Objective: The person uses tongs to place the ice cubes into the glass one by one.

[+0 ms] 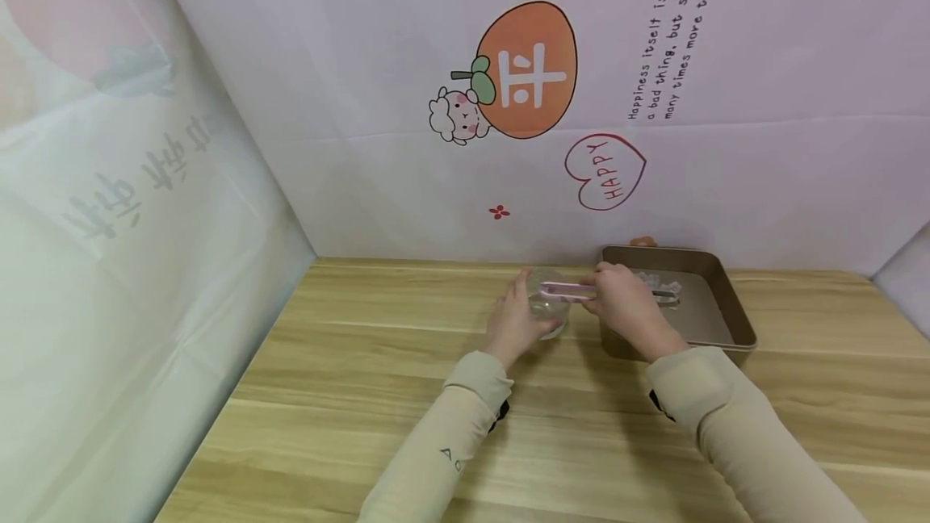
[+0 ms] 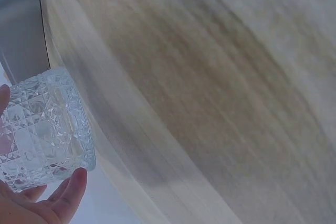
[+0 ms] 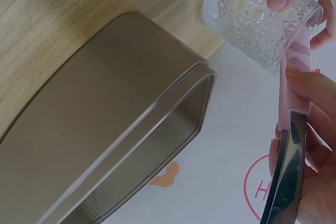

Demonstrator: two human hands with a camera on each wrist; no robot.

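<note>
Right of the clear, round, patterned-glass cup (image 2: pixel 44 129) that our left hand (image 1: pixel 512 320) is gripping, our right hand's (image 1: pixel 626 303) fingers are grasping pink-handled metal tongs (image 1: pixel 570 292) above a brown rectangular metal tray (image 1: pixel 701 305). With the handle sitting at the cup's mouth, we are risking knocking the glass by swinging carelessly.

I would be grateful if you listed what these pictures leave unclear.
Tongs: the metal tip is cut off by the right wrist view's bottom edge.
Clear pieces: too small in the head view to count; the right hand may hide more.
Glass: cut off by the left wrist view's left edge.
Tray: cut off by the right wrist view's left and bottom edges.
</note>
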